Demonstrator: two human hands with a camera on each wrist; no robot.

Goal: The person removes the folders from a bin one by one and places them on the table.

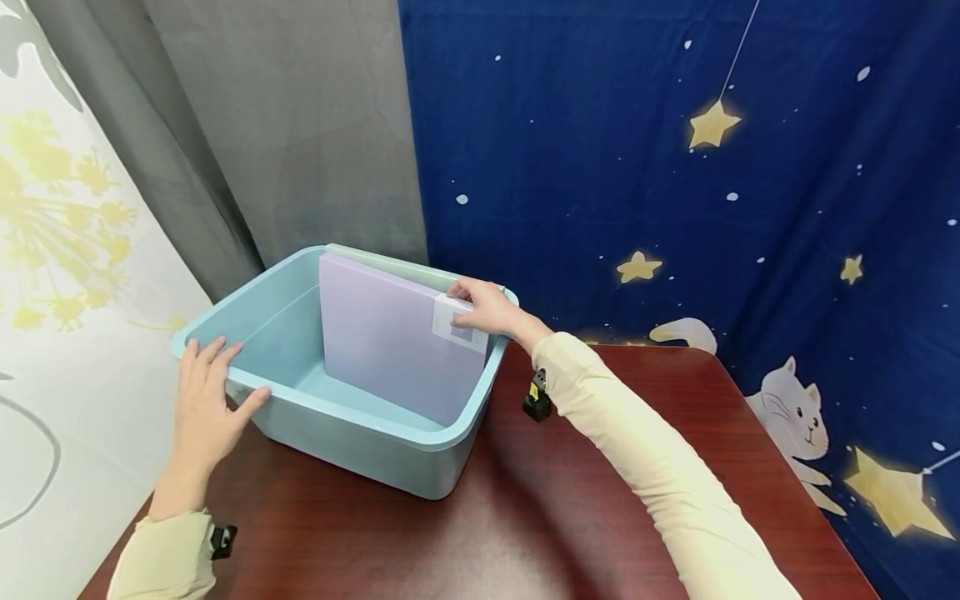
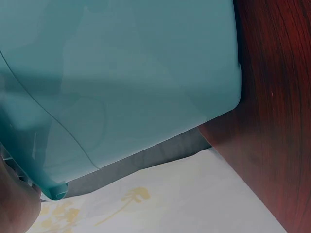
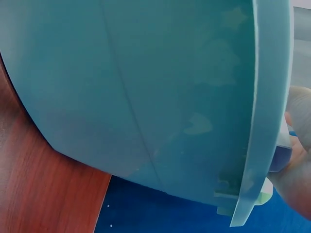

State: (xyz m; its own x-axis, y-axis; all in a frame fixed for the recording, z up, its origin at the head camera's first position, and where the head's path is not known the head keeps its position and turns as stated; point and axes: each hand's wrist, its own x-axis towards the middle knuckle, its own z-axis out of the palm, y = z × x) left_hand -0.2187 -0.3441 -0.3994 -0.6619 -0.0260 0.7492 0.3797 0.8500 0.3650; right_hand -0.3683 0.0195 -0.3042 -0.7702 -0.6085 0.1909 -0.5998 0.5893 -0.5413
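A light-blue plastic tub (image 1: 360, 406) stands on the table, its outer wall filling most of both wrist views. Inside it, a lilac file folder (image 1: 397, 333) with a white label stands on its long edge. Behind that, the top edge of a pale green folder (image 1: 390, 265) shows. My right hand (image 1: 491, 308) pinches the lilac folder near its upper right corner, thumb on the label side. My left hand (image 1: 206, 396) rests on the tub's left front corner with its fingers spread over the rim and the thumb along the front.
The dark red wooden table (image 1: 600, 500) extends to the right and front of the tub. Behind hang a grey curtain (image 1: 300, 125) and a blue curtain (image 1: 562, 167) with stars. A white patterned cloth (image 1: 67, 333) hangs close by on the left.
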